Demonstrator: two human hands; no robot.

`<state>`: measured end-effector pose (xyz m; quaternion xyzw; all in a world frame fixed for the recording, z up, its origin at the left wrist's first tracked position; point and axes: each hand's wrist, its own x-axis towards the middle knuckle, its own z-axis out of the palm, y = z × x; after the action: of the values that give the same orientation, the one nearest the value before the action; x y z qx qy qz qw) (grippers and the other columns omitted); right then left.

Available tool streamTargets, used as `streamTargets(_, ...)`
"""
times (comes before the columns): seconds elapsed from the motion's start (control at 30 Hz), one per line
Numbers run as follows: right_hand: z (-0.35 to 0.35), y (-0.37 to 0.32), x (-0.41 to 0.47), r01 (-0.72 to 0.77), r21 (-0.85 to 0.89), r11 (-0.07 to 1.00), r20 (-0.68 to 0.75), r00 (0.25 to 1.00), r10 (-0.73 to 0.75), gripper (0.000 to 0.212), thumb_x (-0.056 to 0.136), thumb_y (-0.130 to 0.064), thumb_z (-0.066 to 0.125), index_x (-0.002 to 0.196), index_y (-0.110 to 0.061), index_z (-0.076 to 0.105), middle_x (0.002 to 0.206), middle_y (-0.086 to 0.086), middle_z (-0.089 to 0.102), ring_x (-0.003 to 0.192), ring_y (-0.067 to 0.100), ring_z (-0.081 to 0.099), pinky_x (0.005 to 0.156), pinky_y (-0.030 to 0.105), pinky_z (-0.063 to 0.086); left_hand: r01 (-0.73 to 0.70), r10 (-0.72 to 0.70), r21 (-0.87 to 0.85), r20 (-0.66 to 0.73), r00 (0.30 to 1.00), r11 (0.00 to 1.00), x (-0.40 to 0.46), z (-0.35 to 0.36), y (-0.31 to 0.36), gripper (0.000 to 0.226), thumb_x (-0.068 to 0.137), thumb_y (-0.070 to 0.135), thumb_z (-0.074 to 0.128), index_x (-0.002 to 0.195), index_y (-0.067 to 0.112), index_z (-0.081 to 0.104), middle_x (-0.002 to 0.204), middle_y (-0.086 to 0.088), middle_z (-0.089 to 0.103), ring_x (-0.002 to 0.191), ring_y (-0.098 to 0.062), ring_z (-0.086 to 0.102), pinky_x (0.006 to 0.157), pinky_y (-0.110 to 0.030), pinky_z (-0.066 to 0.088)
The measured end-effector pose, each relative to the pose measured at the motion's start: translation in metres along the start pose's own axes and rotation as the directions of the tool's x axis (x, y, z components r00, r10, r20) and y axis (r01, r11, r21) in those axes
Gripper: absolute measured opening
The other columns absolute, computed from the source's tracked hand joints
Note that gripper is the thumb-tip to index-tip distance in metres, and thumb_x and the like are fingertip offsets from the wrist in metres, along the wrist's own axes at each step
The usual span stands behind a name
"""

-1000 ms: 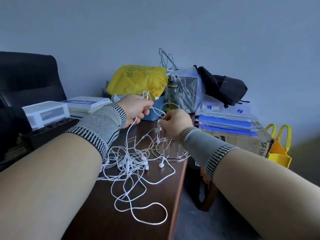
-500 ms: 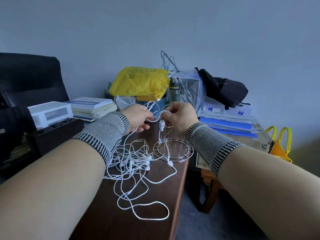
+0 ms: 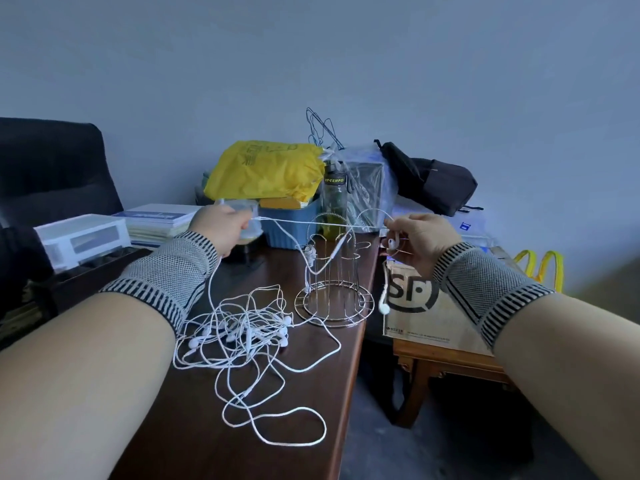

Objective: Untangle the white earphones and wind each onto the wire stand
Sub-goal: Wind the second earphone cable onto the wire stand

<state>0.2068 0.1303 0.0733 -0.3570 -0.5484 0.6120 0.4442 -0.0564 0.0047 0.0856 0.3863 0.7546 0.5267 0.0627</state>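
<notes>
Low in the frame, a pile of tangled white earphones [image 3: 242,334] lies on the dark table [image 3: 194,445]. Above it, at centre, the wire stand [image 3: 332,282] sits upright. The left hand [image 3: 221,230] and right hand [image 3: 420,242] each pinch one cable, stretched taut over the stand (an earbud dangles below the right). Keeping tension even while looping should help. Fingertips are partly hidden, and individual strands in the tangle cannot be traced.

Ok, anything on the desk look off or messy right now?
Yes. Most of the white earphones lie in a knotted heap on the desk, left of the wire stand. One loop trails close to the desk's edge. The stand stands upright; left hand and right hand stretch one cord above it.
</notes>
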Motion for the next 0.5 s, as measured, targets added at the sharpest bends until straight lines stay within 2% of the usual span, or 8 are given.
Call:
streamTargets(0.07,-0.011,0.002,-0.001,-0.024,0.015,1.0,-0.017,1.0,0.025,0.008,0.09,-0.002,0.061,0.082,-0.004,0.06,0.058,0.006,0.056,0.045,0.014,0.054,0.052,0.027,0.05,0.034,-0.034,0.004,-0.061,0.998,0.999,0.002,0.001,-0.001,0.03,0.091,0.025,0.057,0.067,0.007,0.059,0.06,-0.01,0.045,0.049,-0.026,0.037,0.052,-0.028,0.029)
streamTargets(0.13,-0.022,0.003,-0.004,-0.063,0.057,0.996,-0.041,0.997,0.065,0.009,0.092,0.0,0.056,0.084,-0.002,0.058,0.059,0.007,0.053,0.04,0.011,0.051,0.046,0.023,0.049,0.056,-0.051,0.043,-0.116,0.992,0.998,0.005,0.001,-0.002,0.03,0.093,0.027,0.055,0.077,0.004,0.064,0.063,-0.012,0.052,0.059,-0.029,0.048,0.058,-0.03,0.038)
streamTargets(0.2,-0.035,0.005,-0.006,-0.102,0.079,0.992,-0.087,0.99,0.109,0.007,0.092,0.001,0.055,0.085,-0.001,0.057,0.065,0.009,0.053,0.04,0.01,0.048,0.043,0.021,0.047,0.085,-0.06,0.144,-0.167,0.984,0.986,0.009,-0.002,-0.002,0.036,0.095,0.03,0.05,0.088,-0.001,0.067,0.081,-0.02,0.065,0.075,-0.034,0.062,0.069,-0.035,0.05)
streamTargets(0.27,-0.045,0.008,-0.006,-0.14,0.087,0.986,-0.124,0.981,0.15,0.003,0.091,0.0,0.057,0.094,0.001,0.059,0.07,0.011,0.056,0.04,0.01,0.047,0.043,0.022,0.046,0.121,-0.071,0.235,-0.212,0.975,0.964,0.011,-0.003,-0.002,0.04,0.097,0.031,0.047,0.093,-0.003,0.067,0.098,-0.025,0.068,0.084,-0.036,0.063,0.07,-0.036,0.048)
streamTargets(0.37,-0.054,0.011,-0.006,-0.165,-0.007,0.986,-0.17,0.972,0.162,0.013,0.089,-0.006,0.063,0.099,0.002,0.063,0.08,0.015,0.061,0.039,0.009,0.043,0.047,0.023,0.038,0.181,-0.092,0.391,-0.235,0.968,0.903,0.007,-0.002,-0.004,0.047,0.101,0.033,0.044,0.11,-0.008,0.063,0.115,-0.027,0.063,0.103,-0.04,0.06,0.075,-0.039,0.041)
streamTargets(0.43,-0.054,0.011,-0.006,-0.135,-0.04,0.99,-0.168,0.978,0.127,0.015,0.087,-0.006,0.065,0.098,0.004,0.064,0.08,0.015,0.063,0.035,0.009,0.037,0.053,0.026,0.032,0.193,-0.124,0.544,-0.162,0.979,0.816,0.001,0.003,-0.004,0.042,0.1,0.03,0.046,0.11,-0.009,0.061,0.106,-0.025,0.062,0.096,-0.038,0.06,0.07,-0.038,0.04)
streamTargets(0.5,-0.046,0.009,-0.009,-0.109,-0.028,0.994,-0.099,0.989,0.106,0.013,0.087,-0.003,0.065,0.096,0.006,0.063,0.064,0.01,0.065,0.036,0.008,0.031,0.049,0.024,0.031,0.108,-0.115,0.647,-0.031,0.993,0.754,-0.009,0.011,0.004,0.03,0.096,0.028,0.052,0.095,0.0,0.064,0.087,-0.018,0.059,0.079,-0.03,0.056,0.063,-0.033,0.039)
